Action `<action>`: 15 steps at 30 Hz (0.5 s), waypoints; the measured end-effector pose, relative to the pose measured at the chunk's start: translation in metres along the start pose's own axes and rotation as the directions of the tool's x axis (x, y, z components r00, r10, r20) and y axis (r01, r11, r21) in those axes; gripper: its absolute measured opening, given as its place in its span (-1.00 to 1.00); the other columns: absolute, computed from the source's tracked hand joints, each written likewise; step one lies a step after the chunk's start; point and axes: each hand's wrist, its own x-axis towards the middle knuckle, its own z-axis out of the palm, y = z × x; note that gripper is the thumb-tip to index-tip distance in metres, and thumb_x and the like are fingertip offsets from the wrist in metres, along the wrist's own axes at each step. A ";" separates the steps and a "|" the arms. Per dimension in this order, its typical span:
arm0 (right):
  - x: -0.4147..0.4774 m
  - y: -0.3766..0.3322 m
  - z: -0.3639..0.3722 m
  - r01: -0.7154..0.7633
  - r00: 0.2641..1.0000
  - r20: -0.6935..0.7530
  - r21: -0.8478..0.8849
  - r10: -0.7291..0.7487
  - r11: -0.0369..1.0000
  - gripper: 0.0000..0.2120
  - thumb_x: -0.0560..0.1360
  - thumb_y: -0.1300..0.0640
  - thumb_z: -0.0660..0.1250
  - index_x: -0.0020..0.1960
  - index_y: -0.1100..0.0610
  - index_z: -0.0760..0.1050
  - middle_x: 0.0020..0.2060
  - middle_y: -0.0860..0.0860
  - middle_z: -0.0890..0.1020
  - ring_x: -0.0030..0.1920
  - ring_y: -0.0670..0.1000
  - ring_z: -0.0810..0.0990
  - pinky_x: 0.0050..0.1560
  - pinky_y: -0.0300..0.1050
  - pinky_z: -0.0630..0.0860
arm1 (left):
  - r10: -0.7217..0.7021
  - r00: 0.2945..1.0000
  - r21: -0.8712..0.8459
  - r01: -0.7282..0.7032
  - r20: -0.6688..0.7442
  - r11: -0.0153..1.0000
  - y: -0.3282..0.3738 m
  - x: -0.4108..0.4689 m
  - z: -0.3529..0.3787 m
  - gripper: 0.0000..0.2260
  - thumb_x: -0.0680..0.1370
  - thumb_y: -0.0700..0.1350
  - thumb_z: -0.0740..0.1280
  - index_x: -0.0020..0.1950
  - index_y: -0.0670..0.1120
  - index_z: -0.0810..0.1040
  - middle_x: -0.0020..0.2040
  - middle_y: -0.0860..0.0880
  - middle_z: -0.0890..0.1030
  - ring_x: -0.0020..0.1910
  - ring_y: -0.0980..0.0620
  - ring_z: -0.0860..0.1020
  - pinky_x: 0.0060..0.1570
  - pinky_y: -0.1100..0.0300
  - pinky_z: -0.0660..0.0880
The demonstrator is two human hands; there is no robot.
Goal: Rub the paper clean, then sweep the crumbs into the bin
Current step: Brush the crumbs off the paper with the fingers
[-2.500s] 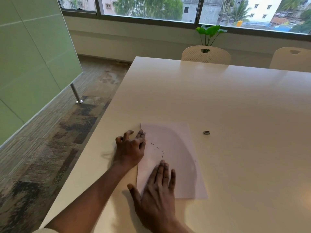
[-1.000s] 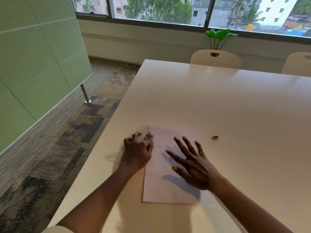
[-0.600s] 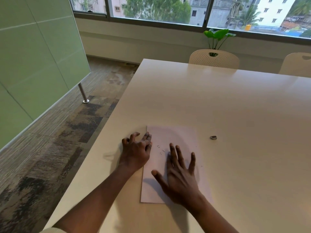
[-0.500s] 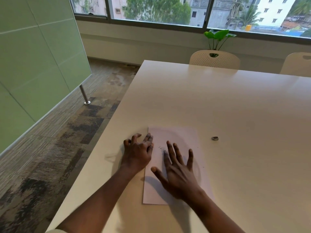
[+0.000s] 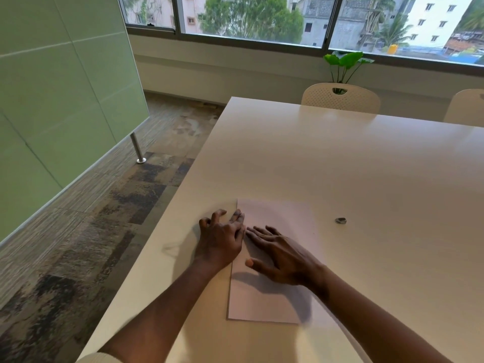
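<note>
A head-worn camera looks down at a long white surface beside a window. A sheet of white paper lies flat near the surface's left edge, close to the person.

The left hand rests at the paper's left border. Its fingers are loosely bent, their tips pressing down on the sheet's edge, and they grip nothing. The right hand lies low over the middle of the sheet with its fingers straight and spread, pointing left until they almost meet the left hand. It also holds nothing.

A small grey lump, perhaps the eraser, sits on the surface well to the right of the paper. No bin is in view, and any crumbs are too small to make out or are hidden under the hands.

This looks like the sweeping stage. To do it well, the left fingertips should pin the sheet firmly so it cannot slide or buckle. The right hand should brush lightly with the side of the palm, in one direction, gathering the crumbs into a single pile instead of scattering them over the edge onto the carpet.
</note>
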 end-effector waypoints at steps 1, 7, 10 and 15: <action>-0.008 -0.001 -0.001 0.036 0.999 -0.003 0.007 -0.036 0.999 -0.23 0.59 -0.44 -0.03 0.61 0.04 0.13 0.56 0.00 0.25 0.55 -0.07 0.18 0.56 -0.13 -0.08 | -0.003 1.000 -0.005 0.003 -0.010 1.000 -0.001 0.000 0.000 -0.54 0.64 0.15 0.04 0.47 0.07 0.45 0.47 0.16 0.45 0.44 -0.04 0.31 0.21 -0.07 0.24; -0.031 0.012 -0.019 0.009 0.974 -0.225 0.184 0.034 0.983 -0.38 0.63 -0.29 0.15 0.54 0.08 0.32 0.48 -0.04 0.40 0.49 -0.15 0.33 0.57 -0.07 0.15 | -0.012 0.999 0.000 0.012 -0.031 1.000 0.000 0.001 0.003 -0.56 0.63 0.13 0.07 0.45 0.08 0.48 0.46 0.16 0.47 0.41 -0.05 0.34 0.18 -0.06 0.24; -0.029 0.012 -0.015 -0.171 0.974 -0.126 0.140 0.189 0.975 -0.23 0.59 -0.43 -0.04 0.60 0.07 0.14 0.56 -0.04 0.20 0.56 -0.14 0.12 0.59 -0.09 0.03 | -0.017 0.999 0.011 0.017 -0.040 1.000 0.001 0.000 0.003 -0.56 0.63 0.14 0.07 0.42 0.08 0.51 0.42 0.14 0.52 0.40 -0.05 0.36 0.19 -0.07 0.26; -0.039 -0.003 0.010 -0.160 0.987 0.015 0.066 0.159 0.985 -0.23 0.58 -0.45 -0.16 0.63 -0.01 -0.02 0.60 -0.07 0.05 0.59 -0.14 -0.03 0.60 -0.01 -0.01 | -0.019 0.998 0.016 0.020 -0.054 1.000 0.002 0.000 0.003 -0.56 0.62 0.15 0.06 0.40 0.08 0.54 0.40 0.14 0.54 0.38 -0.06 0.39 0.18 -0.08 0.28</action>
